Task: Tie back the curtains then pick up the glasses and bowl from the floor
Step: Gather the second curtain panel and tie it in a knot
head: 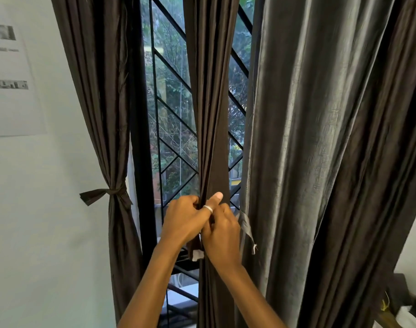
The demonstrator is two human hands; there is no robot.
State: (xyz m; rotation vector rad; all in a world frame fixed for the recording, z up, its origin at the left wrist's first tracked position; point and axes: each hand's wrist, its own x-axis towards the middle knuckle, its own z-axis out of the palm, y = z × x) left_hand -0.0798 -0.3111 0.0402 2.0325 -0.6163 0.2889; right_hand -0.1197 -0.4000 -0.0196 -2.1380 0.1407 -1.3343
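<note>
Left hand (185, 220) and right hand (223, 236), fingers curled round the bunched dark-brown middle curtain (211, 119), perhaps its tie (197, 254).

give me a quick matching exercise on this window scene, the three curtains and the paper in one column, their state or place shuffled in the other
Column one:
1 left curtain
2 middle curtain
3 right curtain
4 paper sheet

Column two:
a hanging loose
b stuck on the wall
c tied back with a fabric strip
d gripped by the left hand and right hand

Pairs: 1-c, 2-d, 3-a, 4-b
</note>
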